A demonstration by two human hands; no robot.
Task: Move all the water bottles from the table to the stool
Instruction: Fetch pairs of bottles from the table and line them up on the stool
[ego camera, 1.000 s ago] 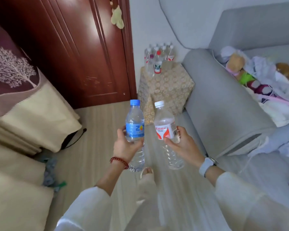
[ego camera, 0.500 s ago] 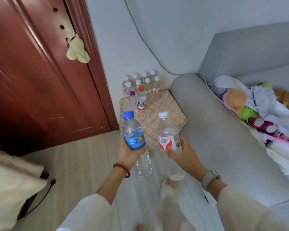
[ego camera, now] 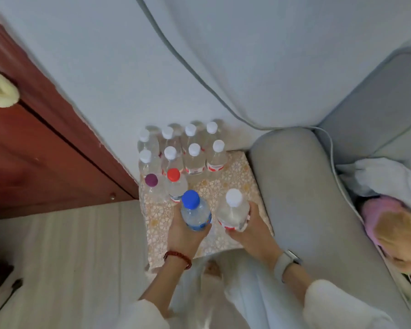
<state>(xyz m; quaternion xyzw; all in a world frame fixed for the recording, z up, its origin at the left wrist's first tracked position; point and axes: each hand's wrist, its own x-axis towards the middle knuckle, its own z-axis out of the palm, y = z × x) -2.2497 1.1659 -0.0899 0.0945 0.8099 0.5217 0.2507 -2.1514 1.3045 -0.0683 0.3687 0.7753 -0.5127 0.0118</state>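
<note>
I look straight down on a stool [ego camera: 233,186] covered in a beige lace-patterned cloth. My left hand [ego camera: 184,236] grips a blue-capped bottle [ego camera: 195,211] with a blue label, upright over the stool's front. Beside it my right hand [ego camera: 247,230] grips a white-capped bottle [ego camera: 234,210] with a red and white label. Several white-capped bottles [ego camera: 193,157] stand in two rows at the stool's back against the wall. In front of them stand a purple-capped bottle [ego camera: 152,186] and a red-capped bottle [ego camera: 175,184].
A grey sofa arm [ego camera: 301,198] runs along the stool's right side, with soft toys [ego camera: 394,224] and cloth on the seat. A dark red wooden door [ego camera: 33,150] is at the left. Pale wood floor [ego camera: 69,257] lies left of the stool; my legs are below.
I have walked up to the stool, which went from far ahead to directly below. Both hands have carried their bottles forward and lowered them over the stool's front half.
</note>
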